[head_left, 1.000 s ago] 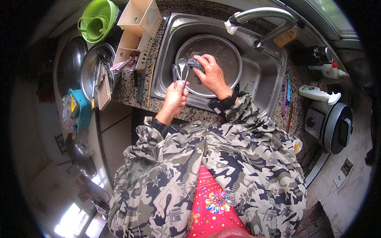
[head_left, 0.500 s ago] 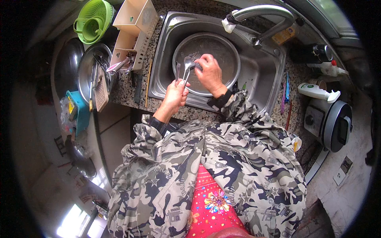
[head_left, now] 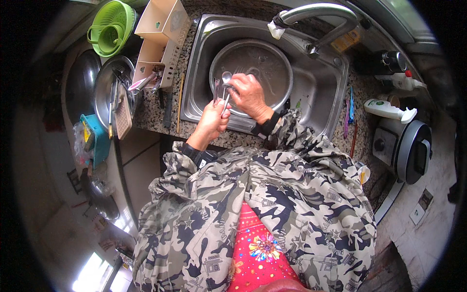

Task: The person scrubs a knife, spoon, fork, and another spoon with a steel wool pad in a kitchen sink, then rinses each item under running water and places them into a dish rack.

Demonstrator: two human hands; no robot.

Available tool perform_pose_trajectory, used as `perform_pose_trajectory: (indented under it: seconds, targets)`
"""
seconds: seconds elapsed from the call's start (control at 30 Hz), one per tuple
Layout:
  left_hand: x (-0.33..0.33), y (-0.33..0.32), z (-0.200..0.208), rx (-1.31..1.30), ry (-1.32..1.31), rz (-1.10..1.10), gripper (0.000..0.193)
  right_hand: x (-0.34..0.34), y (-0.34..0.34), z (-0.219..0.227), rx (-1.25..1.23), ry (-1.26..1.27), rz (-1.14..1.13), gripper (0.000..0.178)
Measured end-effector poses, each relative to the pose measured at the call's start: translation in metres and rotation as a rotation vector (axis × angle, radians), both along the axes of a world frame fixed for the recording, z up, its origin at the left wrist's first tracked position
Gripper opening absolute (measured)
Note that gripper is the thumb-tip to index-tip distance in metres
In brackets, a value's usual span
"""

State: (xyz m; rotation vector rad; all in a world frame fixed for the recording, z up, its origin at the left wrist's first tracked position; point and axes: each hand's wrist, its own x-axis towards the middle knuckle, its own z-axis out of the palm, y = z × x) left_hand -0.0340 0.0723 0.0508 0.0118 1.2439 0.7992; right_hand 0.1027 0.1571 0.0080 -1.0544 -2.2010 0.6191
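Observation:
My left hand [head_left: 213,120] is closed around the handles of a metal spoon [head_left: 226,77] and another slim piece of cutlery [head_left: 216,90]; the second piece's kind is unclear. Its fist is at the near rim of a round metal basin [head_left: 290,82] in the sink. Above the basin, my right hand [head_left: 249,96] has its fingers bent around a small dark scrubber [head_left: 233,91], mostly hidden, against the spoon's handle. More thin cutlery seems to lie in the basin behind my fingers, too blurred to count.
The basin stands in a steel sink [head_left: 318,92] under a curved faucet [head_left: 316,12]. To the left are a cream utensil caddy [head_left: 168,51], green baskets [head_left: 109,34] and a metal bowl [head_left: 99,92] with utensils. A white spray bottle [head_left: 386,109] and a round-lidded appliance [head_left: 413,153] stand right.
My right hand has shifted left and slightly down, closing over the spoon's handle and covering most of the scrubber. My left hand stays nearly in place, still gripping the cutlery.

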Motion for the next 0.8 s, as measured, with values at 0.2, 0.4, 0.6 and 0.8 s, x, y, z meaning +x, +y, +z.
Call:
perform_pose_trajectory:
  seconds: [0.2,0.4,0.6,0.8]
  targets:
    - [0.003,-0.004,-0.011,-0.059,-0.096,-0.011,0.016,0.013,0.025,-0.009,0.019,-0.043,-0.231,0.018]
    - [-0.005,-0.005,-0.018,-0.042,-0.075,0.016,0.017,0.01,-0.002,-0.019,0.019,-0.024,0.02,0.02]
    - [-0.006,-0.016,-0.022,-0.04,-0.088,-0.027,0.021,0.028,0.034,-0.022,-0.043,-0.025,-0.193,0.018]
    - [-0.008,-0.013,-0.023,-0.054,-0.091,-0.009,0.019,0.015,0.004,-0.019,-0.005,0.105,0.144,0.024]
